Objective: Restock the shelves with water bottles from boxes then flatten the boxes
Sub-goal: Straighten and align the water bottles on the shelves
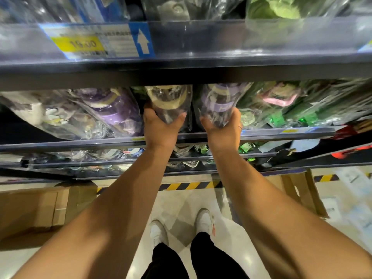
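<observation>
1. Near left, on the floor, we note a cardboard box (30, 210) with tape across its flap.
2. On the left part of the middle shelf (80, 144) we see purple-lidded bottles (112, 109) in clear plastic wrap.
3. The left hand (161, 127) grips the lower end of a beige-lidded bottle (167, 101), which is wrapped and sits at the front edge of the middle shelf.
4. The right hand (223, 129) grips a purple-banded bottle (217, 103), also wrapped, just beside the first on the same shelf.
5. Further right on that shelf are wrapped green bottles (281, 115). Blur hides their detail.
6. Near right, an open box (298, 194) stands on the floor with its flaps raised.
</observation>
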